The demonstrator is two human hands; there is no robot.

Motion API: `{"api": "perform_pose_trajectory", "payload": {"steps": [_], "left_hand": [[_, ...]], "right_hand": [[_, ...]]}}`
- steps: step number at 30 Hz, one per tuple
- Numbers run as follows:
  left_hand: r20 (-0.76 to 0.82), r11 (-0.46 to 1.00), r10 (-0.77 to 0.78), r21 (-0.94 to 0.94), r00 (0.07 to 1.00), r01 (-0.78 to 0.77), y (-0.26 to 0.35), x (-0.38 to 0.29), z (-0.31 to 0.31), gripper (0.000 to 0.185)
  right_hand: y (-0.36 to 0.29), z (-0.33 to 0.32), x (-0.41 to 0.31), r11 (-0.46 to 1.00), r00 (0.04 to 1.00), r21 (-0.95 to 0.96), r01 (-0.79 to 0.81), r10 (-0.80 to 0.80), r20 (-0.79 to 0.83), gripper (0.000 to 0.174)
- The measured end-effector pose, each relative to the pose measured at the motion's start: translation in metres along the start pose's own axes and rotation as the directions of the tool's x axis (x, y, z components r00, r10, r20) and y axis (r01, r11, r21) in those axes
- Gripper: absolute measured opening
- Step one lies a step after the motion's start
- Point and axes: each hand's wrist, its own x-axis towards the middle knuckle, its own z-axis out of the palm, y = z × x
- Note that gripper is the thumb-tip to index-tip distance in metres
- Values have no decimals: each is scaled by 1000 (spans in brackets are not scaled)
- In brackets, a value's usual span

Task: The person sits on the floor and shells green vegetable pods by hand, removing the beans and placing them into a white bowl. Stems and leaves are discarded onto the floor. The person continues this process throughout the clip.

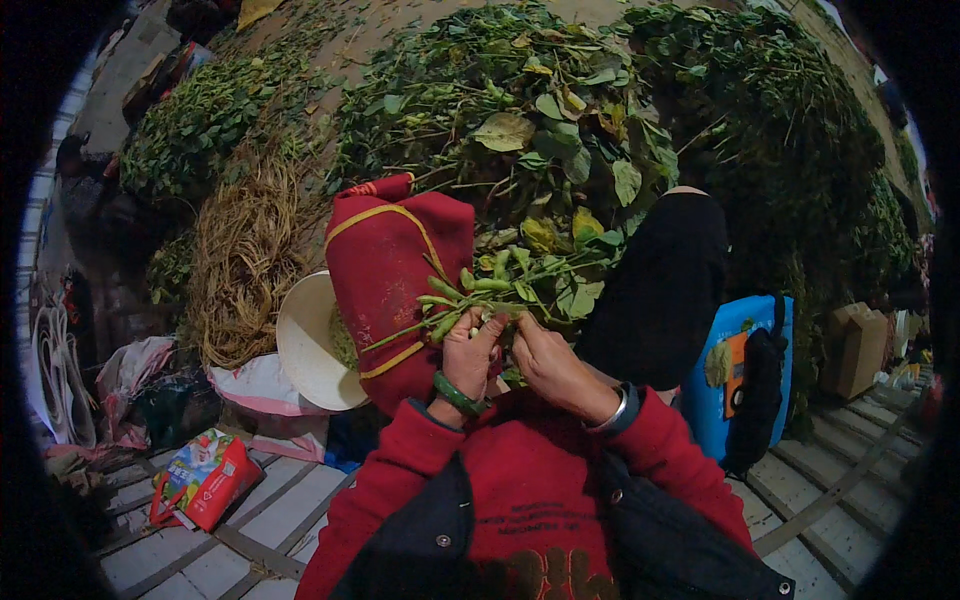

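Note:
My left hand (469,356), with a green bangle at the wrist, grips a stem bunch of green bean pods (447,291). Between thumb and finger a small pale bean seems to show. My right hand (556,367), wearing a silver-coloured bangle, pinches the near end of a pod (504,307) that spans the gap between both hands. Both hands are close together above my lap. More stems and pods reach away over a red cloth (405,277) with yellow trim draped on my left leg. Beside that leg, a tilted white bucket (306,341) holds something green, partly hidden.
Heaps of cut bean plants (480,90) lie ahead, with a darker pile (772,127) at right. Left are dry brown stalks (244,262), a pink-and-white sack (259,394) and a red carton (214,480). A blue bag (731,330) and cardboard box (853,349) stand right.

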Motion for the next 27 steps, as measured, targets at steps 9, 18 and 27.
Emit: {"api": "perform_pose_trajectory", "payload": {"steps": [9,18,27], "left_hand": [[209,997,-78,1,975,79,7,1,-13,12],[202,992,-71,115,977,48,13,-6,-6,18],[227,883,-233,-359,946,303,20,0,-13,22]], "right_hand": [[2,-4,-3,990,1000,-142,29,-29,5,16],[-16,-17,-1,963,989,-235,-132,143,26,13],[8,-24,8,987,979,-37,-157,151,-138,27]]}}
